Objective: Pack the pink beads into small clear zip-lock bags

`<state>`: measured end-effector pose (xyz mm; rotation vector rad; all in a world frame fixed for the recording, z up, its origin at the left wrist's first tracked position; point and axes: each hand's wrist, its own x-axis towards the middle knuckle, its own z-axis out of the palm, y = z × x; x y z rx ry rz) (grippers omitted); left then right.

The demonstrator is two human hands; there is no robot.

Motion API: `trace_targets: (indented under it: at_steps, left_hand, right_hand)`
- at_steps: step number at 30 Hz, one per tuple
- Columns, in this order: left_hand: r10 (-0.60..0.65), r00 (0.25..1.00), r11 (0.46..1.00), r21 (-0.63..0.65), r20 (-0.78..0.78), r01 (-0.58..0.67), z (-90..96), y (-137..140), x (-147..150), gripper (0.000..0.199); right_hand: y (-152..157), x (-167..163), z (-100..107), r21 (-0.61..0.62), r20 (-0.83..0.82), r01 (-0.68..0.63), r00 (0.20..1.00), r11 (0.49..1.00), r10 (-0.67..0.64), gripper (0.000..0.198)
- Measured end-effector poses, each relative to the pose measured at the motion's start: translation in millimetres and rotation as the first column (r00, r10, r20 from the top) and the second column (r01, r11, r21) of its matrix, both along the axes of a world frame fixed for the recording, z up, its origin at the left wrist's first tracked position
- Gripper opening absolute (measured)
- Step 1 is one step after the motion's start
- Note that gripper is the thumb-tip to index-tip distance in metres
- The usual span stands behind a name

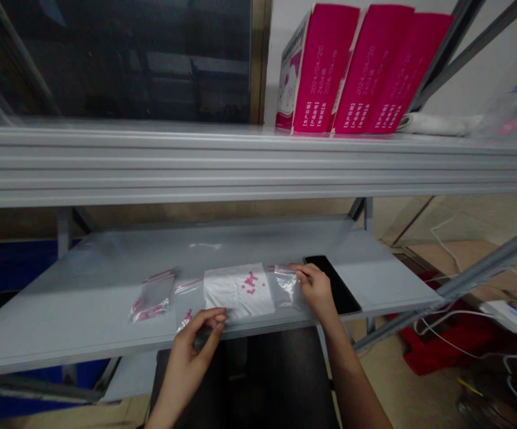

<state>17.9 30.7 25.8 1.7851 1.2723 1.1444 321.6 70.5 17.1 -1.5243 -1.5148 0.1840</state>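
A white sheet of tissue or cloth (222, 292) lies on the grey lower shelf, with several small pink pieces (251, 280) loosely clustered on it. My right hand (317, 291) pinches the upper right corner of a clear zip bag (285, 287) just right of the sheet; no pink pieces show inside. Over the sheet's lower left corner, my left hand (195, 345) has loosely bent fingers, thumb and index slightly apart, nothing visible between them. Partly behind that hand is another clear zip bag (187, 295) with a few pink pieces. Farther left lies a zip bag (153, 295) holding more pink pieces.
A black phone or tablet (336, 286) lies beside my right hand. Above, a metal upper shelf (195, 167) spans the view and carries pink boxes (325, 71). A slanted metal strut (486, 283), white cables (455, 351) and a red object (437, 351) are at right.
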Motion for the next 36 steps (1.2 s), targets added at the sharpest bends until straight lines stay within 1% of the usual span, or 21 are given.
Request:
trace_targets:
  at_steps: [3, 6, 8, 10, 12, 14, 15, 17, 19, 20, 22, 24, 26, 29, 31, 32, 34, 35, 36]
  left_hand:
    - [0.039, 0.999, 0.999, -0.026, -0.024, -0.04, -2.6, -3.1, -6.2, 0.027]
    - [0.084, 0.994, 0.996, -0.022, -0.062, -0.086, -1.5, -4.1, -13.1, 0.031]
    - [0.11, 0.99, 0.994, 0.002, -0.083, -0.11, -1.4, -3.9, -18.6, 0.032]
    - [0.13, 0.986, 0.991, 0.052, -0.107, -0.125, -3.2, -3.4, -25.1, 0.031]
    - [0.159, 0.977, 0.981, 0.133, -0.139, -0.14, -6.5, -3.0, -32.0, 0.028]
    - [0.2, 0.962, 0.959, 0.238, -0.184, -0.154, -9.9, -2.3, -38.4, 0.025]
    - [0.222, 0.952, 0.944, 0.291, -0.212, -0.155, -11.2, -1.7, -40.9, 0.024]
    - [0.257, 0.926, 0.915, 0.378, -0.278, -0.14, -13.0, 0.3, -44.2, 0.023]
    - [0.269, 0.898, 0.9, 0.422, -0.348, -0.106, -14.4, 2.8, -45.3, 0.025]
    - [0.267, 0.887, 0.898, 0.432, -0.377, -0.086, -15.3, 4.0, -45.3, 0.026]
    - [0.259, 0.87, 0.897, 0.438, -0.419, -0.056, -18.0, 5.2, -45.7, 0.025]
    - [0.262, 0.86, 0.899, 0.435, -0.439, -0.052, -21.8, 4.0, -48.0, 0.023]
    - [0.266, 0.857, 0.902, 0.429, -0.44, -0.059, -26.2, 0.2, -52.4, 0.021]
    - [0.28, 0.874, 0.892, 0.443, -0.397, -0.085, -33.4, -8.2, -59.8, 0.018]
    - [0.295, 0.887, 0.886, 0.449, -0.355, -0.115, -37.4, -14.0, -62.6, 0.017]
    - [0.306, 0.892, 0.885, 0.444, -0.332, -0.139, -38.7, -16.7, -63.0, 0.017]
    - [0.332, 0.902, 0.881, 0.432, -0.276, -0.192, -38.9, -22.1, -61.9, 0.016]
    - [0.345, 0.907, 0.874, 0.435, -0.24, -0.217, -37.5, -24.9, -60.7, 0.015]
    - [0.354, 0.913, 0.864, 0.445, -0.202, -0.236, -35.2, -27.9, -59.2, 0.014]
  right_hand:
    - [17.1, 3.7, -8.1, -0.016, 0.053, 0.043, 0.998, 0.999, -0.042, 0.035]
    - [27.3, 4.1, -12.7, -0.031, 0.103, 0.03, 0.994, 0.999, -0.027, 0.039]
    - [30.2, 4.6, -13.6, -0.028, 0.134, 0.02, 0.991, 0.999, -0.016, 0.04]
    - [29.6, 4.7, -11.8, -0.011, 0.158, 0.026, 0.987, 1.0, -0.024, 0.043]
    - [24.9, 0.6, -6.6, 0.022, 0.174, 0.042, 0.984, 0.999, -0.046, 0.047]
    - [15.9, -13.0, 2.0, 0.057, 0.184, 0.045, 0.981, 0.997, -0.055, 0.05]
    - [9.9, -24.9, 7.0, 0.07, 0.193, 0.03, 0.98, 0.997, -0.043, 0.051]
    - [-4.0, -58.4, 16.5, 0.077, 0.222, -0.051, 0.975, 0.996, 0.033, 0.048]
    - [-18.3, -100.2, 22.7, 0.05, 0.271, -0.215, 0.943, 0.975, 0.194, 0.048]
    - [-24.9, -121.1, 24.0, 0.012, 0.287, -0.313, 0.911, 0.95, 0.296, 0.048]
    - [-35.6, -156.6, 22.6, -0.082, 0.319, -0.472, 0.822, 0.878, 0.471, 0.047]
    - [-42.8, -179.0, 18.0, -0.159, 0.311, -0.513, 0.785, 0.844, 0.536, 0.041]
    - [-47.7, -188.3, 13.2, -0.187, 0.291, -0.531, 0.774, 0.827, 0.563, 0.034]
    - [-54.3, -188.7, 9.9, -0.126, 0.209, -0.584, 0.774, 0.802, 0.597, 0.028]
    - [-59.3, -186.7, 9.2, -0.063, 0.084, -0.607, 0.788, 0.792, 0.61, 0.029]
    - [-61.7, -185.7, 8.7, -0.033, 0.001, -0.601, 0.799, 0.799, 0.601, 0.028]
    - [-65.1, -183.2, 6.0, -0.013, -0.21, -0.552, 0.817, 0.834, 0.538, 0.021]
    - [-66.0, -181.1, 3.9, -0.032, -0.34, -0.523, 0.807, 0.852, 0.483, 0.017]
    - [-66.1, -178.3, 1.7, -0.067, -0.476, -0.511, 0.771, 0.857, 0.423, 0.016]
